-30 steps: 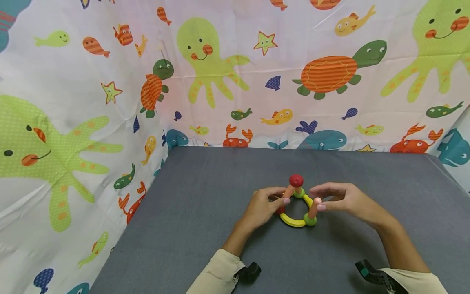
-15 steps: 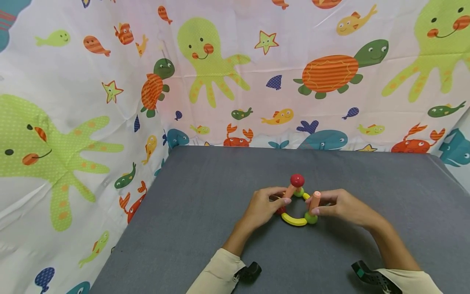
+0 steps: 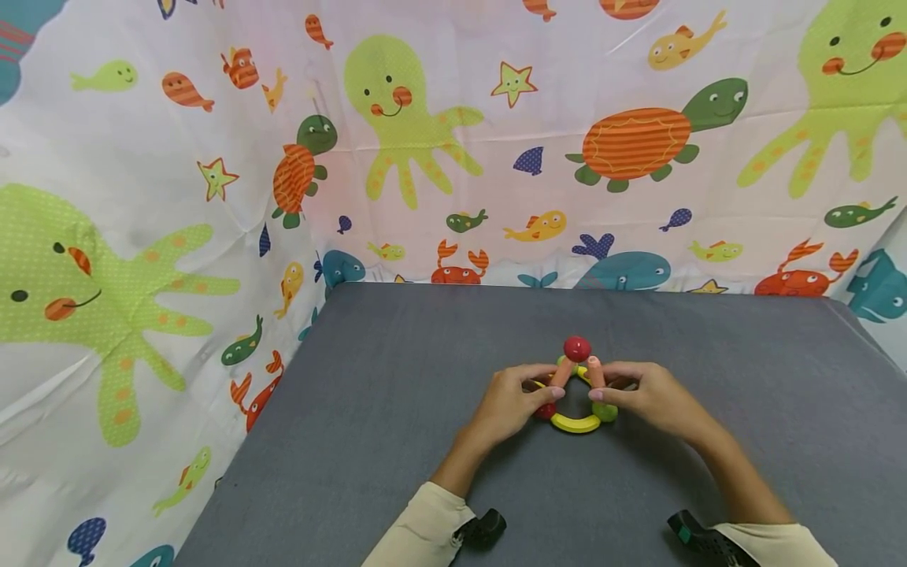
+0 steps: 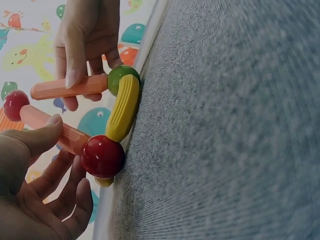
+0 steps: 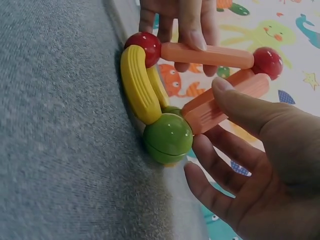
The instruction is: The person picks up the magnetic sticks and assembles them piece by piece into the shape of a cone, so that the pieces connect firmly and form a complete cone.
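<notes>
A toy of balls and rods stands on the table. Its base ring has curved yellow rods (image 3: 575,424), a red ball (image 4: 103,156) at left and a green ball (image 5: 168,138) at right. My left hand (image 3: 510,402) pinches a straight orange rod (image 5: 207,54) that leans up from the red ball to a red top ball (image 3: 577,349). My right hand (image 3: 655,398) pinches another orange rod (image 4: 70,87) on the green ball, tilted inward. Its upper end is close to the top ball; touching, I cannot tell. A third orange rod (image 5: 235,80) shows behind in the right wrist view.
The toy rests on a grey cloth-covered table (image 3: 397,339). A curtain (image 3: 439,157) printed with sea animals hangs along the back and left edges. Each wrist wears a black camera, such as the left camera (image 3: 483,529).
My right hand has come in from the right and taken hold of the right orange rod, which now leans inward toward the top ball. My left hand keeps its pinch, shifting slightly right.
</notes>
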Demonstrator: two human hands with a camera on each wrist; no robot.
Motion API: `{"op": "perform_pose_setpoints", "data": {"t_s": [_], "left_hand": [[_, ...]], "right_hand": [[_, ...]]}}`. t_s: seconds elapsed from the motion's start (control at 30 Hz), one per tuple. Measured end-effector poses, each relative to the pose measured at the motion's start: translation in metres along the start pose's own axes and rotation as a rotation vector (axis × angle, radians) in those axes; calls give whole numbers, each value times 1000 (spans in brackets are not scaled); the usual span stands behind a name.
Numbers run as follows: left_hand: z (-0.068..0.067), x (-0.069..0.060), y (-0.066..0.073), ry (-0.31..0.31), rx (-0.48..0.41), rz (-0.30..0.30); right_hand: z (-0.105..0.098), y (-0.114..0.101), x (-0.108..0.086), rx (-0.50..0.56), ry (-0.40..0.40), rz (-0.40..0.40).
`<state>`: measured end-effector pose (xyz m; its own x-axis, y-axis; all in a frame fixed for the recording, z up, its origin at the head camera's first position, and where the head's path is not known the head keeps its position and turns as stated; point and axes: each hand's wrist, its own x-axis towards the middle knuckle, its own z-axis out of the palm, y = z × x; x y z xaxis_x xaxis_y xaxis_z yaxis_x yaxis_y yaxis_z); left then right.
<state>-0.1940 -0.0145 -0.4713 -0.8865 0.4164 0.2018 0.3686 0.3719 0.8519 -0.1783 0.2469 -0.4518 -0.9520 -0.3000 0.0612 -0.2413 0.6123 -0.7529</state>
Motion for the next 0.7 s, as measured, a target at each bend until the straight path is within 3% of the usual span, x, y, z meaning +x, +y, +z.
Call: {"op": "perform_pose_setpoints", "data": {"t_s": [0.43,0.7], "left_hand": [[3,-1,1,-2,-6,17],[1,2,2,28,-58,9]], "right_hand": [[5,0,0,-15,19,-34],[-19,1,-10,14,26,21]]}}
